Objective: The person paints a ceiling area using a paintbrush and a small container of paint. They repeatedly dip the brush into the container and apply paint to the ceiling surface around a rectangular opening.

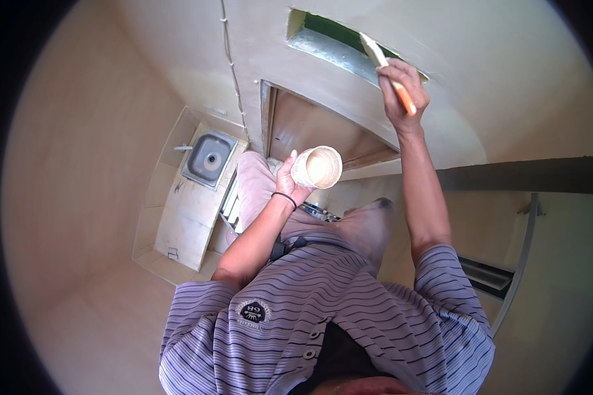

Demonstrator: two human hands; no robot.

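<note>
My left hand [291, 182] is wrapped round a whitish paint cup [307, 172], held out in front of my waist. Pale, creamy paint [321, 167] shows inside its rim. Raised to the upper right, my right hand [404, 89] grips a paintbrush [377, 54] with an orange-tipped handle. The brush's whitish head reaches up to a long, narrow recess [329, 49] in the wall. That recess has a dark green back and a grey, shiny ledge. Whether the bristles touch its edge I cannot tell.
Below the recess is a door frame [265, 118] with a brown door [323, 131]. To the left, a counter [181, 220] holds a metal sink [209, 160]. A cable [231, 66] runs down the wall. At right are a dark beam [520, 176] and a curved rail [522, 263].
</note>
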